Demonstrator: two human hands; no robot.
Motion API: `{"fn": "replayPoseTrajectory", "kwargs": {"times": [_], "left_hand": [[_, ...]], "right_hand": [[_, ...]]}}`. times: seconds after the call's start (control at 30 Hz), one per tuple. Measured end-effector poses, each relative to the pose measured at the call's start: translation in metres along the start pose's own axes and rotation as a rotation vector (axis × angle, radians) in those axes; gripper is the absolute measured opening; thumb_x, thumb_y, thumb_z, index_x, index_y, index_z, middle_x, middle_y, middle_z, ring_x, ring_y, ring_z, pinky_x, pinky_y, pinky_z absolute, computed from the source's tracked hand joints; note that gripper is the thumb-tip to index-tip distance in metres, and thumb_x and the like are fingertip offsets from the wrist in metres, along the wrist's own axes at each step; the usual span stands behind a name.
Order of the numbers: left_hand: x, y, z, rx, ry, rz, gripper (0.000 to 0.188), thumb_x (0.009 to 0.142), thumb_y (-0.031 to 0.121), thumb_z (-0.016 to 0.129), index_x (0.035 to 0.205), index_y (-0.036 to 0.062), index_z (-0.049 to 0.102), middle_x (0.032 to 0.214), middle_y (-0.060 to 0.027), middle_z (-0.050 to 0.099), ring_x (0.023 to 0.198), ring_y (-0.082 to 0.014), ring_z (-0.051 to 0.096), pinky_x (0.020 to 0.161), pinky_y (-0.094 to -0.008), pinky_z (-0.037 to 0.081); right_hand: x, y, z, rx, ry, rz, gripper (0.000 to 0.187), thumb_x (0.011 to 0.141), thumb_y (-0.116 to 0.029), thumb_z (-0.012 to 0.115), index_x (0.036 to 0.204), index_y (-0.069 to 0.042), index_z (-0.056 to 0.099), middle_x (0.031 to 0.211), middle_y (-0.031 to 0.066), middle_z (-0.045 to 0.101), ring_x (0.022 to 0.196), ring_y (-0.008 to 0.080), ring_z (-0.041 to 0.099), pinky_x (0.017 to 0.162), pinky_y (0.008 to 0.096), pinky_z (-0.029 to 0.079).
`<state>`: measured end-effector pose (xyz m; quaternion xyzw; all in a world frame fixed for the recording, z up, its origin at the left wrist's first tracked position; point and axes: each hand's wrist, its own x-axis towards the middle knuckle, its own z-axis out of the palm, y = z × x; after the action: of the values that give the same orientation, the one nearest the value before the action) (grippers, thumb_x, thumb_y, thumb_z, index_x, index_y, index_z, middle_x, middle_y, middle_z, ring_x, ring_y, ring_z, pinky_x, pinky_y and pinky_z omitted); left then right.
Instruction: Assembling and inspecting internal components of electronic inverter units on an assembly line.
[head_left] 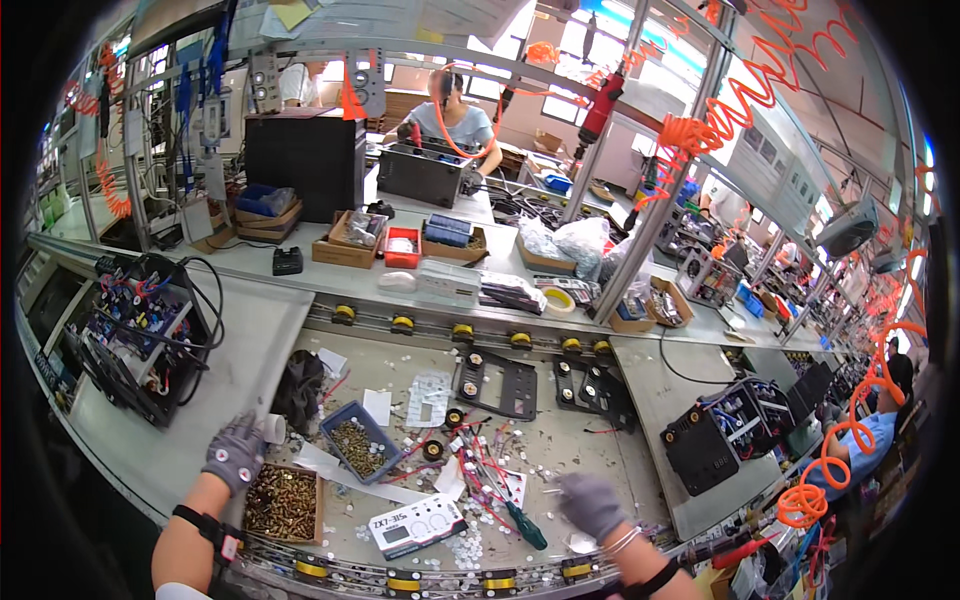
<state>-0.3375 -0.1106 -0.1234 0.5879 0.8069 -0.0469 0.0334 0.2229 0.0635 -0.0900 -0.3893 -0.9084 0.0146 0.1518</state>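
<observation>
My left hand (236,452), in a grey glove, hovers with bent fingers over a cardboard box of brass screws (283,503), beside a white roll (274,428). My right hand (590,502), also gloved and blurred, hangs with loosely curled fingers above the cluttered bench near a green-handled screwdriver (524,524) and scattered red wires (484,470). I see nothing held in either hand.
A blue bin of screws (359,440), a white meter (418,525), black plates (498,385) and a dark cloth (300,388) lie on the bench. Open black units stand at left (140,335) and right (725,430). A person (455,122) works opposite; another sits at right (868,440).
</observation>
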Motion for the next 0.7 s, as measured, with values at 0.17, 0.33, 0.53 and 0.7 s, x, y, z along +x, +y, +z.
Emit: {"fn": "replayPoseTrajectory", "kwargs": {"times": [0.17,0.33,0.53,0.7], "left_hand": [[-0.007,-0.086,0.0,0.109,-0.015,-0.197,0.065,0.082,0.029,0.052,0.142,0.0151,0.034,0.151,-0.0134,0.025,0.135,-0.0291,0.032,0.111,-0.0397,0.026],[-0.019,-0.124,-0.007,0.361,-0.268,-0.527,0.071,0.079,0.027,0.058,0.143,0.0116,0.031,0.143,-0.0124,0.037,0.123,-0.0277,0.047,0.099,-0.0404,0.039],[-0.025,-0.068,-0.03,0.09,-0.161,-0.396,0.065,0.078,0.027,0.058,0.136,0.0078,0.038,0.124,-0.0185,0.054,0.115,-0.0323,0.051,0.095,-0.04,0.043],[0.025,0.021,-0.072,-0.305,-0.006,0.0,0.067,0.081,0.032,0.057,0.137,0.0053,0.033,0.114,-0.0244,0.059,0.101,-0.0388,0.059,0.086,-0.0424,0.047]], "right_hand": [[-0.018,0.135,-0.027,-0.713,-0.159,0.581,0.017,0.069,-0.013,0.06,0.086,-0.01,0.062,0.08,0.014,0.065,0.069,0.0327,0.065,0.061,0.0456,0.052],[-0.059,0.188,-0.03,-0.707,-0.553,0.934,0.074,0.075,-0.034,0.064,0.14,-0.012,0.036,0.104,0.0129,0.064,0.09,0.0277,0.064,0.077,0.0428,0.049],[-0.073,0.242,0.027,-0.797,-0.64,0.821,0.061,0.092,-0.025,0.045,0.145,-0.005,0.022,0.105,0.0123,0.065,0.083,0.026,0.066,0.065,0.0444,0.046],[-0.085,0.284,0.056,-0.752,-0.549,0.847,0.054,0.094,-0.016,0.034,0.142,0.004,0.021,0.096,0.0141,0.068,0.064,0.0272,0.066,0.054,0.0457,0.043]]}}
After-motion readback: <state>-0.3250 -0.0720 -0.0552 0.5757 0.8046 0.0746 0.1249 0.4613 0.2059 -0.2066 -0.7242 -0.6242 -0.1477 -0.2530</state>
